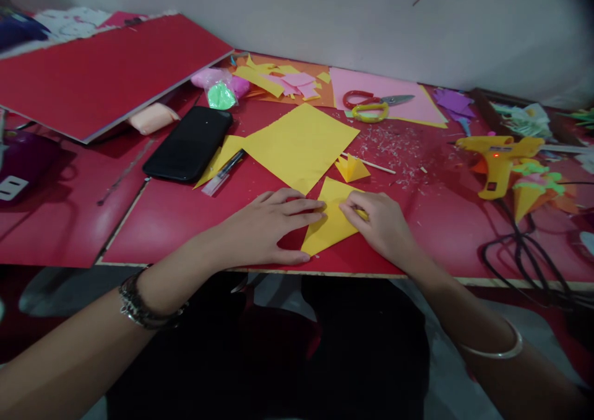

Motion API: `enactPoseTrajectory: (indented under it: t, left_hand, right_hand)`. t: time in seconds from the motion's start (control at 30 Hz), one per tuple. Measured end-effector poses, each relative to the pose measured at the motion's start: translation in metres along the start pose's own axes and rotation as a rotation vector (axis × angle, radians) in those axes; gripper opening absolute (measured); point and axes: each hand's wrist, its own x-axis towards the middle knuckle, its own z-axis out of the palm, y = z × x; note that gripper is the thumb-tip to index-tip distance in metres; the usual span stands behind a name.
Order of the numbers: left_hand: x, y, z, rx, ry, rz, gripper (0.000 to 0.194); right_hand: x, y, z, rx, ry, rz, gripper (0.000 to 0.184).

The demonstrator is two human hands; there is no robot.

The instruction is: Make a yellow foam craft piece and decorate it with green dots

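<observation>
A folded yellow paper [330, 228] lies on the red table [185, 216] near its front edge. My left hand [271, 222] rests flat on the table, fingers stretched out with the tips pressing the paper's left edge. My right hand [378, 222] has its fingers curled and pinched on the paper's right part. A larger yellow square sheet [299, 145] lies just behind, and a small folded yellow piece [351, 168] sits beside it.
A black phone [189, 143] and a pen [223, 172] lie at the left. Scissors [371, 102] rest on pink paper at the back. A yellow glue gun [499, 157] with black cables stands at the right, near paper cones. A red board [93, 73] leans at back left.
</observation>
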Motion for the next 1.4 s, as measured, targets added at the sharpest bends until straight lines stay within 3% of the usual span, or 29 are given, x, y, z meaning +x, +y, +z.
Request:
enactPoseTrajectory:
  t: [0.5,1.0,1.07,1.13,1.23,1.4]
  left_hand:
    - [-0.001,-0.004,-0.004,-0.035,-0.078,0.013,0.065]
    - [0.000,-0.007,-0.004,-0.038,-0.072,0.032,0.069]
    - [0.000,-0.007,-0.005,-0.030,-0.068,0.025,0.069]
    - [-0.001,-0.006,-0.005,-0.030,-0.065,0.022,0.069]
    - [-0.001,-0.006,-0.004,-0.044,-0.065,0.017,0.071]
    - [-0.001,-0.008,-0.002,-0.070,-0.068,0.004,0.071]
  right_hand:
    - [0.000,0.000,-0.001,0.029,-0.004,-0.011,0.022]
    - [-0.002,-0.001,-0.001,0.013,0.010,-0.018,0.019]
    - [-0.006,-0.003,-0.003,-0.022,0.037,-0.020,0.013]
    - [-0.012,-0.007,-0.004,-0.073,0.099,-0.031,0.019]
    - [-0.026,-0.017,-0.006,-0.148,0.151,-0.130,0.031]
    - [-0.048,-0.041,-0.007,-0.155,0.004,-0.396,0.036]
